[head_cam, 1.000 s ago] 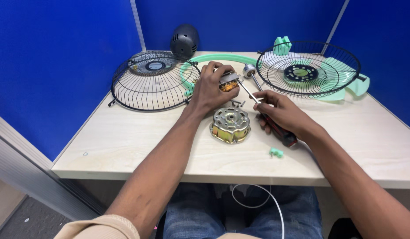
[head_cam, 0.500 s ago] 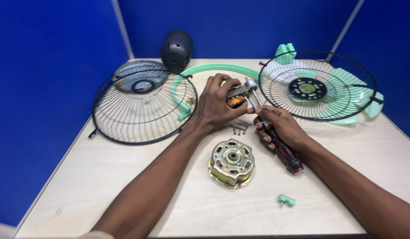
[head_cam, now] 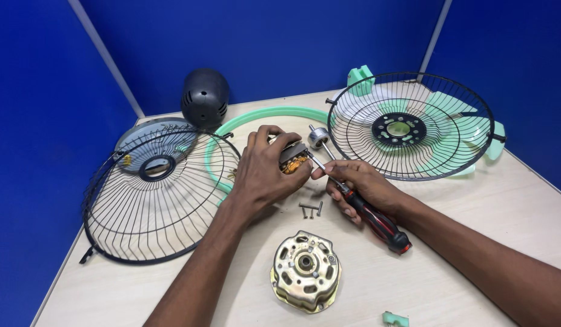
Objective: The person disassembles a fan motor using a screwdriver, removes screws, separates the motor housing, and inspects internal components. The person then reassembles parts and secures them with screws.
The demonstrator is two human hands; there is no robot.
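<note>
Near the desk's (head_cam: 171,290) middle, the left hand (head_cam: 262,175) clamps the motor part (head_cam: 292,160) steady — so the right hand's (head_cam: 353,184) grip, clenched on the screwdriver (head_cam: 365,209), can press its tip in.

The scene is evenly and brightly lit from above. Only soft, short shadows are cast on the pale bench (head_cam: 450,254) beneath the forearms. Mild glare is seen on the metal motor housing (head_cam: 305,270). Focus is sharp throughout; slight wide-angle bending is noticed at the edges.
</note>
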